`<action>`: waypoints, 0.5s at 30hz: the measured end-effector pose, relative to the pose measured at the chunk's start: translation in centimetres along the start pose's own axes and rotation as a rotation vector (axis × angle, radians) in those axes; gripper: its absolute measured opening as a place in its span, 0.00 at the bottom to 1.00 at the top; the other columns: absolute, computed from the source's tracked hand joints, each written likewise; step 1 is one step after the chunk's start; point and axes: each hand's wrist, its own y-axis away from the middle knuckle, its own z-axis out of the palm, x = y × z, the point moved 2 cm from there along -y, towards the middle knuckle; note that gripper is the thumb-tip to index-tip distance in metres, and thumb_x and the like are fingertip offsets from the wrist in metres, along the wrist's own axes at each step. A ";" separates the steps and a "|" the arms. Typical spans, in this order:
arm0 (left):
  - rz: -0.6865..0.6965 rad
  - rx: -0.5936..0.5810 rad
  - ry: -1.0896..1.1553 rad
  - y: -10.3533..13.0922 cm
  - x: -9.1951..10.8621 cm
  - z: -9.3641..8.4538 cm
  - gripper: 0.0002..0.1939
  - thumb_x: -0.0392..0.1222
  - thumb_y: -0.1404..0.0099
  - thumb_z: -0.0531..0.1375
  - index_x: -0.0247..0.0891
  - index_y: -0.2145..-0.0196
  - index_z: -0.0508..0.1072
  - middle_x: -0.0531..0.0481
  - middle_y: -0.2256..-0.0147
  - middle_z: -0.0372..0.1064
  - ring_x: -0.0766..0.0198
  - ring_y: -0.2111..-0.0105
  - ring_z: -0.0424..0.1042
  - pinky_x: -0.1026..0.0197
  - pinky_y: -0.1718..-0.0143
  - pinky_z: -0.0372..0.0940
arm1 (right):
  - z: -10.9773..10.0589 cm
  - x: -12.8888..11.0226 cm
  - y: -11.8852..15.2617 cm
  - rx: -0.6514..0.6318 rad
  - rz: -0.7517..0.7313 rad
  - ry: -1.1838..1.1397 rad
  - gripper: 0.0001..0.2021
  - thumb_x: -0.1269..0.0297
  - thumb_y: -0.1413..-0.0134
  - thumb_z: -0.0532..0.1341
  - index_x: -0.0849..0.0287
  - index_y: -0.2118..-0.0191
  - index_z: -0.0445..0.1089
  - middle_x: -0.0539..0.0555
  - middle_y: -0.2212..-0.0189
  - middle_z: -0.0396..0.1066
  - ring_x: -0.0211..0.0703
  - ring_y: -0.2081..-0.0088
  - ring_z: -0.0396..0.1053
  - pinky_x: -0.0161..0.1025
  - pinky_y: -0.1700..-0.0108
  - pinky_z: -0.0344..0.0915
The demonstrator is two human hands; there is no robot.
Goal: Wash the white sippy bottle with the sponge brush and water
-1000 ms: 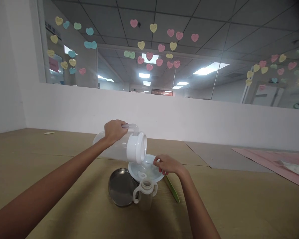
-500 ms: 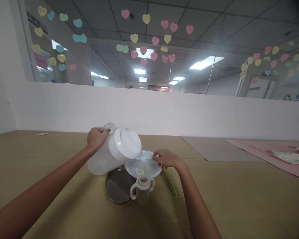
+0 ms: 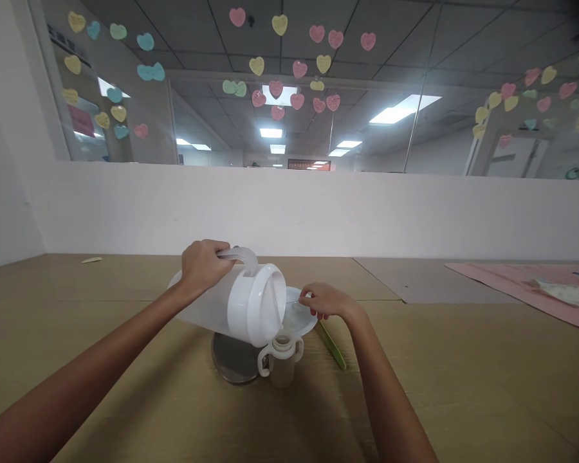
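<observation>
My left hand grips the handle of a translucent plastic pitcher with a white lid. Tipped nearly onto its side, the pitcher points its lid end to the right, just above and behind a two-handled baby bottle whose top is uncovered. A pale bowl stands behind the bottle, partly covered by the pitcher. Over the bowl's far right side, the fingers of my right hand are pinched together; a thin line shows at the fingertips, too fine to name. Any liquid stream at the spout cannot be made out.
A round dark metal plate lies left of the bottle, partly under the pitcher. To the right is a long green strip. A pink cloth covers the table's far right. Behind stands a white wall beneath glass.
The pitcher has moved right and tilted further toward horizontal, bringing its lid end closer to the bottle and covering more of the bowl. My right hand stays pinched over the bowl.
</observation>
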 end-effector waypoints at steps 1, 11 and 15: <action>0.001 0.001 0.003 0.0 0.1 0.0 0.08 0.39 0.57 0.49 0.39 0.89 0.58 0.53 0.86 0.45 0.67 0.80 0.45 0.63 0.78 0.42 | 0.0 0.0 0.0 0.000 -0.001 -0.004 0.12 0.63 0.46 0.52 0.64 0.60 0.66 0.56 0.74 0.70 0.32 0.83 0.62 0.29 0.81 0.60; -0.031 -0.025 0.028 -0.4 0.6 -0.2 0.08 0.37 0.59 0.49 0.39 0.89 0.50 0.54 0.85 0.42 0.67 0.79 0.43 0.62 0.78 0.40 | -0.2 0.2 0.0 0.003 0.007 -0.004 0.12 0.62 0.46 0.52 0.63 0.60 0.65 0.55 0.74 0.70 0.32 0.83 0.63 0.30 0.80 0.60; -0.006 -0.016 0.019 -0.5 0.5 -0.1 0.09 0.37 0.59 0.50 0.39 0.89 0.50 0.55 0.85 0.42 0.68 0.79 0.42 0.63 0.79 0.41 | -0.1 0.2 0.0 0.003 -0.005 -0.014 0.12 0.62 0.46 0.52 0.63 0.60 0.66 0.55 0.74 0.70 0.32 0.83 0.63 0.29 0.81 0.60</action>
